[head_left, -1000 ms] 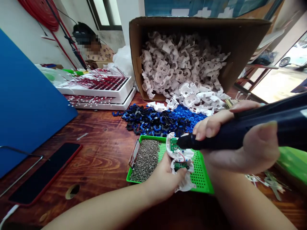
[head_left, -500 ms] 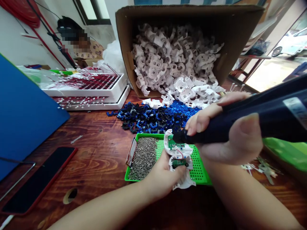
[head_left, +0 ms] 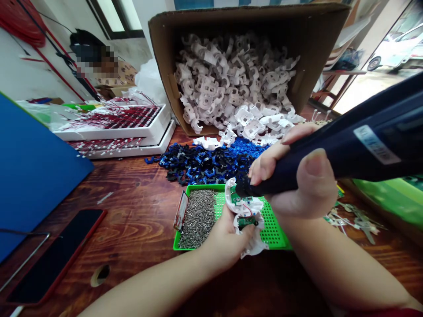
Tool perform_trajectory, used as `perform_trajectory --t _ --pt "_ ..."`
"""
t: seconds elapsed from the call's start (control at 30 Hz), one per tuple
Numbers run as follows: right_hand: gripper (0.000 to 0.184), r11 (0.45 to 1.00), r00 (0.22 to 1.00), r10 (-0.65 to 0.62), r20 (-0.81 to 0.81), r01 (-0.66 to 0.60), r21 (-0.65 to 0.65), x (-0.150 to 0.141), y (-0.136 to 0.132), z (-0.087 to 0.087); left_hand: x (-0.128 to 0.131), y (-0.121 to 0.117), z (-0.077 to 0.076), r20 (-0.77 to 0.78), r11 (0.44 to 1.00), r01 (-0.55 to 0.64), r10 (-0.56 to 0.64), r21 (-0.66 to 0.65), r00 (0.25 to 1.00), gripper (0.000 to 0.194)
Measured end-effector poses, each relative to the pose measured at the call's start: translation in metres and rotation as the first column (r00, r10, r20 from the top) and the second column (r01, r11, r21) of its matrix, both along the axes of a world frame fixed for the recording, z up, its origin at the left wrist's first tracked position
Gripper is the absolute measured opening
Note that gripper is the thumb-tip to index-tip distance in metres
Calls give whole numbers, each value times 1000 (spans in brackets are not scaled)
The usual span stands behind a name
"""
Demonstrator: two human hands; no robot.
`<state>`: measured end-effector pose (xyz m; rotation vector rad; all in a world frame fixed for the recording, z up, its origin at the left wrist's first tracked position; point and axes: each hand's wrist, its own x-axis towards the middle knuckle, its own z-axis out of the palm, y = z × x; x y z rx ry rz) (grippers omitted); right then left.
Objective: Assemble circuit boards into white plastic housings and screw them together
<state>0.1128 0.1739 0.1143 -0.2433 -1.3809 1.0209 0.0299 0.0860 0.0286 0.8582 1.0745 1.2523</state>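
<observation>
In my left hand (head_left: 228,240) is a white plastic housing (head_left: 256,248) with green circuit boards and a thin red wire inside. My right hand (head_left: 297,176) is wrapped round a dark electric screwdriver (head_left: 340,145) that slants down to the left. Its black nose meets the upper circuit board; the bit's tip is hidden. Beneath the housing sits a green perforated tray (head_left: 276,226), its left part filled with small metal screws (head_left: 198,215).
A tipped cardboard box (head_left: 165,66) spills white plastic parts (head_left: 211,88) behind blue and black pieces (head_left: 205,163). At left are a phone (head_left: 56,255), a blue panel (head_left: 36,176) and white trays (head_left: 155,127) of red wires. A person (head_left: 99,61) is at the back left.
The view has shifted slightly, so the background sits a little further left. The screwdriver's body has swung somewhat, with its nose still at the upper board. Both hands keep their holds.
</observation>
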Motion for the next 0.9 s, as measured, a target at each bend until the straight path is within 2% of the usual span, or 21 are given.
perform_trajectory --t 0.1,0.23,0.43,0.57,0.67,0.8,0.9 --pt "21 997 994 70 -82 -69 19 -1 2 -2 3 0 2 -4 1000 -23 23 -9 1000 67" --pt "17 988 984 152 -96 -148 45 -3 3 -4 5 1 4 -40 998 -58 57 -16 998 62" --pt "23 993 976 109 -187 -117 -31 -6 0 -4 4 1 4 -76 999 -34 37 32 996 60" --pt "24 994 973 98 -209 -105 -22 -8 1 -10 3 2 3 -51 999 -32 31 -31 998 57" --pt "25 999 973 35 -230 -36 4 -4 4 -7 0 5 0 62 996 -48 53 -76 997 53" --pt "23 991 957 -114 -267 127 33 12 10 0 -3 10 -1 211 989 -129 143 -78 967 35" --pt "22 987 975 -159 -154 162 9 24 15 -10 -5 12 -1 264 979 -189 203 -78 943 34"
